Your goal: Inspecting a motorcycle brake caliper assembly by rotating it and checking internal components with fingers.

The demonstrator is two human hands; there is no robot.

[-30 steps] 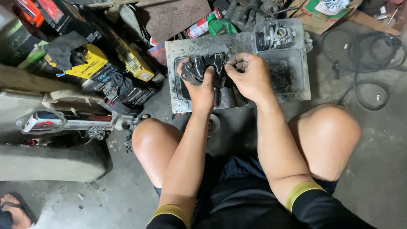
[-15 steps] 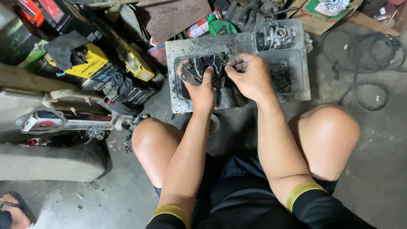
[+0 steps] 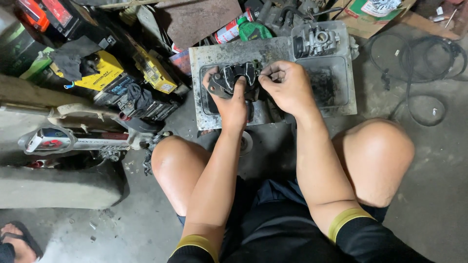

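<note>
Hardly anything has shifted over the last second: both my hands hold the same places over the tray, with only a slight change in the fingers. From the head camera, my left hand is wrapped around a dark, greasy metal part, thumb and fingers closed on its lower edge, holding it just above the grey metal tray. My right hand has its fingertips pressed together, pinching the right end of that same part; whether some small piece sits between them I cannot tell. A carburetor rests on the tray's far right corner, apart from my hands. Yellow-topped batteries lie left of the tray, and a black cable coils on the concrete floor to the right. I judge the oily surface could let the part slip from my grip into the tray, and anything small could vanish into the black sludge.
</note>
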